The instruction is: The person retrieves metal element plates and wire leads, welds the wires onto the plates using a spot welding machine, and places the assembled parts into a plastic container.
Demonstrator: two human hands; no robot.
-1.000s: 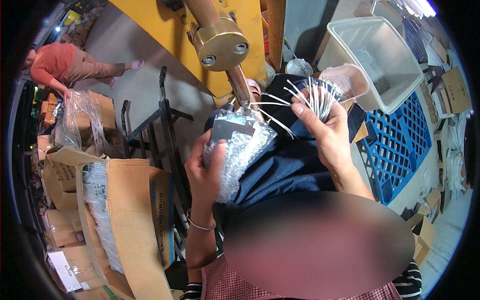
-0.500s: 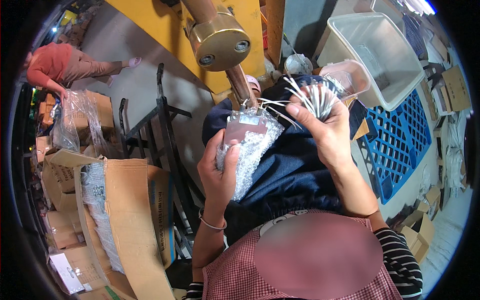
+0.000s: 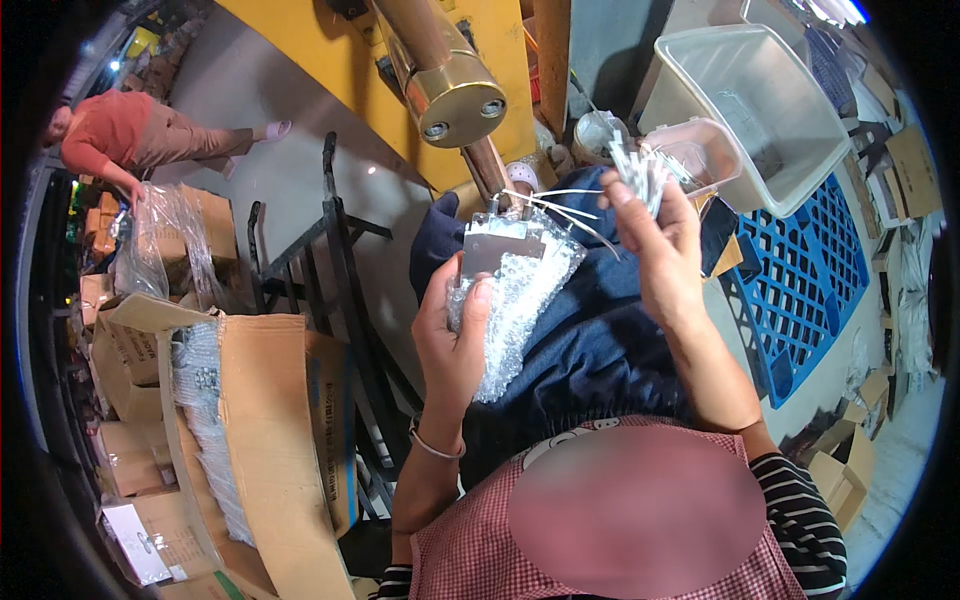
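My left hand [image 3: 450, 335] is closed on a flat metal plate [image 3: 500, 258], its thumb on the near edge. Clear bubble wrap [image 3: 525, 305] lies against the plate, under and beside it, above my lap. Raised to the right, my right hand [image 3: 665, 240] grips a bundle of thin white wires [image 3: 640, 172] by its lower end. A few loose white wires [image 3: 575, 210] stretch between the plate's far edge and my right hand; where they end is unclear. Just beyond the plate, a copper rod [image 3: 485, 165] comes down from a round brass block [image 3: 455, 105], its tip near the plate's far edge.
Yellow machine panel [image 3: 330, 60] stands ahead. At right are a pink-tinted tub [image 3: 725, 160], a large translucent bin [image 3: 815, 120] and a blue plastic pallet [image 3: 800, 290]. A black metal frame [image 3: 345, 260] and open cardboard box [image 3: 265, 420] stand left. Another person [image 3: 120, 135] handles plastic-wrapped boxes.
My right hand has turned, so the wire bundle is less fanned out and points more upward. The plate and bubble wrap appear slightly further right. The whole view has shifted a little.
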